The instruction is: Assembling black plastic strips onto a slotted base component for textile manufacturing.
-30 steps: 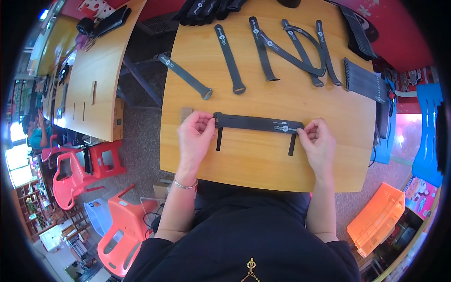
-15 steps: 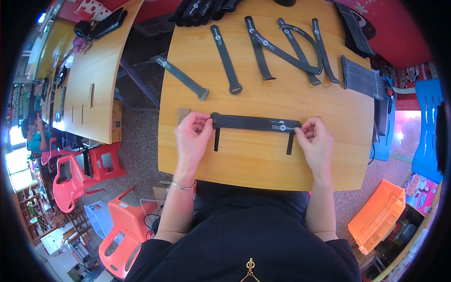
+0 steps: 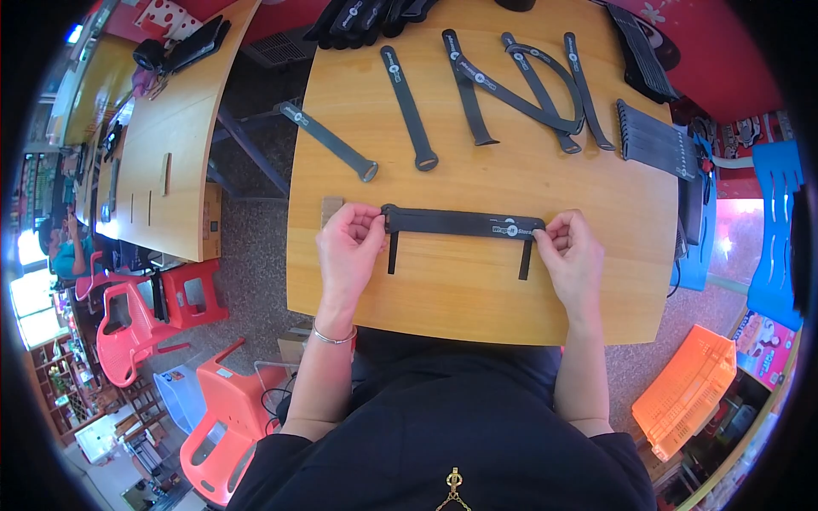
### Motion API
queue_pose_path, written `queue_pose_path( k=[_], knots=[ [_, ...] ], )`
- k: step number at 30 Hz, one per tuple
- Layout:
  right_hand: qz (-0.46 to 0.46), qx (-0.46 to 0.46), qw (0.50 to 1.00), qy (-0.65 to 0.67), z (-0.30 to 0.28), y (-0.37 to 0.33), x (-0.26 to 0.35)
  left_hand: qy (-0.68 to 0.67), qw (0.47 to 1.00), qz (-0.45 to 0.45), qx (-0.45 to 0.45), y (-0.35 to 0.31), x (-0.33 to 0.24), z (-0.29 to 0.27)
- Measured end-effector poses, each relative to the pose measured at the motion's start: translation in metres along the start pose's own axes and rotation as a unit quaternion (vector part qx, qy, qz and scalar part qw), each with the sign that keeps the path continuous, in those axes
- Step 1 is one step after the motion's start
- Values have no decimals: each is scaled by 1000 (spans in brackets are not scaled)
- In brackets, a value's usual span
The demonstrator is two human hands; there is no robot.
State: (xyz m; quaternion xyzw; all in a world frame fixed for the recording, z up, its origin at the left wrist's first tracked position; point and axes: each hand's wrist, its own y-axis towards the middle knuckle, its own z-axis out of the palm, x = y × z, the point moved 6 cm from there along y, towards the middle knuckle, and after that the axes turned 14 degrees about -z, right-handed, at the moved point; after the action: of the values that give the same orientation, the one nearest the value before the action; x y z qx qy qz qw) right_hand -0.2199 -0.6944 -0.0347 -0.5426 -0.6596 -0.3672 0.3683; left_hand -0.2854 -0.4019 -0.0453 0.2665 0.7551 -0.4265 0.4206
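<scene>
A person's left hand [image 3: 348, 253] and right hand [image 3: 574, 257] stretch a black strap [image 3: 456, 223] across the near half of a wooden table [image 3: 477, 302], each pinching one end between thumb and fingers. Whether it touches the table cannot be told. The strap looks light, soft and flexible, probably fabric, neither fragile nor slippery; held only mid-length, it would likely droop, making its ends the surest grip. Two narrow black strips [image 3: 524, 261] show beneath, pointing toward the table's near edge; other straps [image 3: 408, 106] lie across its far half.
</scene>
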Motion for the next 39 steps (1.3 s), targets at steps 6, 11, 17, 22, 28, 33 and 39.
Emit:
queue_pose_path(
  k=[6, 11, 17, 22, 28, 33, 39],
  knots=[
    [3, 3, 1000, 3, 0, 0, 4, 1, 1000, 1, -2, 0, 0, 0],
    [0, 2, 1000, -2, 1, 0, 2, 8, 1000, -2, -2, 0, 0, 0],
    [6, 5, 1000, -8, 1, 0, 6, 1, 1000, 1, -2, 1, 2, -1],
    [7, 2, 1000, -20, 0, -1, 7, 10, 1000, 5, -4, 0, 1, 0],
    [42, 5, 998, 47, -4, -2, -4, 32, 999, 15, -15, -3, -2, -1],
    [64, -31, 979, 193, -16, -10, -9, 197, 959, 182, -97, -33, -33, -1],
    [-329, 186, 906, -191, 43, -36, 77, 428, 825, 370, -3, -68, -48, 56]
  ],
)
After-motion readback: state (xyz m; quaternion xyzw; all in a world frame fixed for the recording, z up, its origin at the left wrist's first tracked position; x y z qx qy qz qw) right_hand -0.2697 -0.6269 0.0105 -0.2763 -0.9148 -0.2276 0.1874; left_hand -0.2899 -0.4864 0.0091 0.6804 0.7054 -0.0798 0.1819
